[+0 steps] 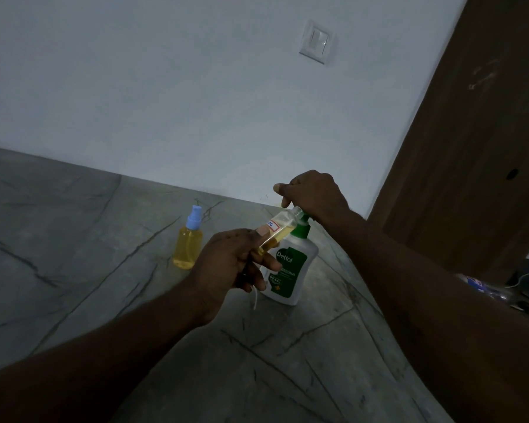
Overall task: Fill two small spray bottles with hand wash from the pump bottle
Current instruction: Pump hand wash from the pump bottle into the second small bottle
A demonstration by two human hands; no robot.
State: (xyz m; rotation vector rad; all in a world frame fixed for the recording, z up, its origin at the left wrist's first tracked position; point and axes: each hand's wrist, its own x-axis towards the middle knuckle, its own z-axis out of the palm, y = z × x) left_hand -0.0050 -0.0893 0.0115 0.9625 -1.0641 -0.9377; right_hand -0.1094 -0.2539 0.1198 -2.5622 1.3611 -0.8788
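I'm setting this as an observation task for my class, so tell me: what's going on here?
A person is filling a small bottle with hand wash. The left hand holds it uncapped and tilted, mouth against the green pump of the pump bottle, which stands on a grey stone surface. The right hand curls over the pump's top. The held bottle is partly full of yellow liquid. A second spray bottle, blue-capped and nearly full, stands to the left.

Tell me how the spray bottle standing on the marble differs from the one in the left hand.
The standing spray bottle is upright, capped with a blue sprayer and nearly full; the held spray bottle, gripped by the left hand, is tilted, uncapped, its mouth at the pump bottle spout, partly filled, and bears a white label. Both are small, clear and hold yellow liquid.
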